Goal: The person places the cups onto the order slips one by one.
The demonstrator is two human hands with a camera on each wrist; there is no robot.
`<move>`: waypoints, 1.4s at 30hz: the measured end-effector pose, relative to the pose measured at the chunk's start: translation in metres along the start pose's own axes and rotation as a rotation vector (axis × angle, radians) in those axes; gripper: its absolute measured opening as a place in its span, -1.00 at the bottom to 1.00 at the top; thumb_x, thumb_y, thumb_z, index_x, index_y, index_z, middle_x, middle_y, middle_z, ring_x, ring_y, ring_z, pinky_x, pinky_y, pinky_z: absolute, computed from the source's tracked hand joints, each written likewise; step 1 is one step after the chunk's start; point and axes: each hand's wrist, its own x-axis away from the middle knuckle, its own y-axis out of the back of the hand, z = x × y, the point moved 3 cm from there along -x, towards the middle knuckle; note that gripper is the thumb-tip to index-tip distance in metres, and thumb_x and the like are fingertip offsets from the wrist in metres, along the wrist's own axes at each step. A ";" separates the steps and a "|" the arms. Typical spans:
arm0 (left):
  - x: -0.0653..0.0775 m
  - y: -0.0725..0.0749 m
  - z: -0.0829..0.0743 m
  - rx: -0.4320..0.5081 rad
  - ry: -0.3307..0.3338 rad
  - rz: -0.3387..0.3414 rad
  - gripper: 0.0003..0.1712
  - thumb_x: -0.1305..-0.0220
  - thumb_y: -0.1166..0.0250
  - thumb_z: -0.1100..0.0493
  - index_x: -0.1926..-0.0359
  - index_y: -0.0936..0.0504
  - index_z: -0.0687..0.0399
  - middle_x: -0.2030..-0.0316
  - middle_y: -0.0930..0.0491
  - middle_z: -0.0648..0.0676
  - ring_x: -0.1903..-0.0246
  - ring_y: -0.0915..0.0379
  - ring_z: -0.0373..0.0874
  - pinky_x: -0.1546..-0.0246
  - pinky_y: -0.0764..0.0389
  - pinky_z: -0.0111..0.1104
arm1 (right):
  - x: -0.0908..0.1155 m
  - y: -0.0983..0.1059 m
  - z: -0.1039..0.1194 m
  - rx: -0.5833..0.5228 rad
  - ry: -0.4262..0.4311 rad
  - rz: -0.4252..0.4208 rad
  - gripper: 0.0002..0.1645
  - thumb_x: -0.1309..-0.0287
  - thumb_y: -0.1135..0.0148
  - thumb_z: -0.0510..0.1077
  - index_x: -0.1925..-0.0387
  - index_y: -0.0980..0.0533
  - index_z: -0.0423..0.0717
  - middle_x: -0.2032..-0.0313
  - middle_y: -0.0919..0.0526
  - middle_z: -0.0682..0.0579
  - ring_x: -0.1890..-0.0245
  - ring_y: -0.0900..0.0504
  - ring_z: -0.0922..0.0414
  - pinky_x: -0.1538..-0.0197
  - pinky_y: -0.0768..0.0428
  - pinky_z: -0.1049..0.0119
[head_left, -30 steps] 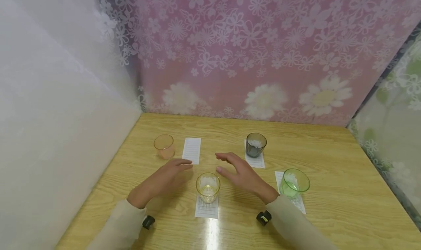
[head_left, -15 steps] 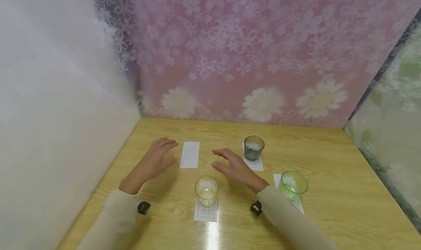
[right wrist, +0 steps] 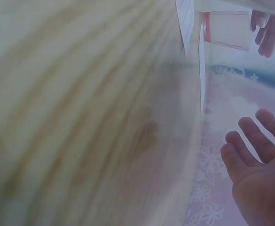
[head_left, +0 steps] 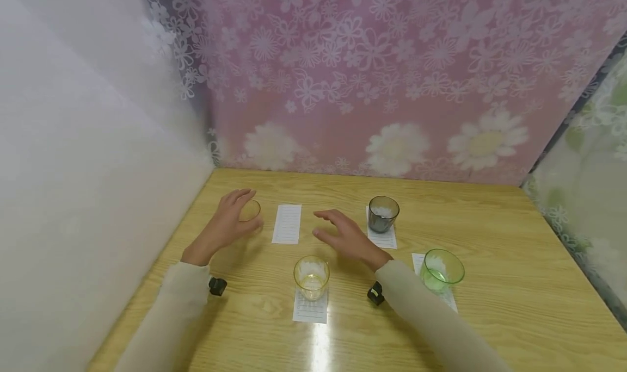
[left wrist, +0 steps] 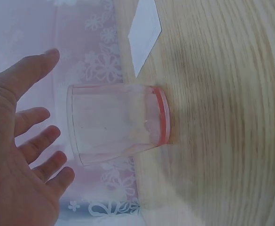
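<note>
Since earlier, our left hand (head_left: 226, 219) is arriving at the orange cup (head_left: 250, 211) near the table's (head_left: 490, 317) far-left corner | fingers spread, cupping without gripping | right hand (head_left: 345, 236) is hovering relaxed, empty | risk: we are nudging and toppling the light cup

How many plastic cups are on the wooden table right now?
4: a pink translucent cup at the left hand, a grey cup far right, a yellow cup front centre, a green cup front right. None seems hidden.
</note>
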 end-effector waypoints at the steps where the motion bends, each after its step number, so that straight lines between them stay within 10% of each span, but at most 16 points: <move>1: -0.001 -0.001 0.002 0.004 0.010 0.001 -0.07 -0.53 -0.43 0.03 -0.69 -0.20 0.26 -0.67 -0.09 0.39 -0.66 0.14 0.46 -0.58 -0.12 0.42 | -0.002 -0.001 0.000 0.003 0.003 0.007 -0.28 -0.61 -0.22 0.24 -0.62 -0.38 0.11 -0.53 -0.47 -0.06 -0.58 -0.40 -0.13 -0.58 -0.40 -0.24; 21: -0.002 -0.001 0.019 0.025 0.167 0.074 0.08 -0.50 -0.42 -0.23 -0.77 -0.09 0.03 -0.68 -0.10 0.37 -0.65 0.00 0.44 -0.55 -0.24 0.38 | -0.041 -0.010 -0.016 0.133 0.047 0.084 -0.15 -0.61 -0.27 0.12 -0.68 -0.25 -0.13 -0.64 -0.32 -0.14 -0.68 -0.21 -0.21 -0.67 -0.23 -0.28; 42: 0.001 0.000 0.031 -0.004 0.228 0.081 0.08 -0.50 -0.41 -0.23 -0.72 -0.13 0.24 -0.55 -0.39 0.36 -0.58 -0.19 0.40 -0.52 -0.36 0.30 | -0.066 -0.015 -0.018 0.301 0.033 0.197 0.03 -0.52 -0.34 0.23 -0.73 -0.15 -0.12 -0.70 -0.19 -0.15 -0.73 -0.08 -0.18 -0.73 -0.12 -0.19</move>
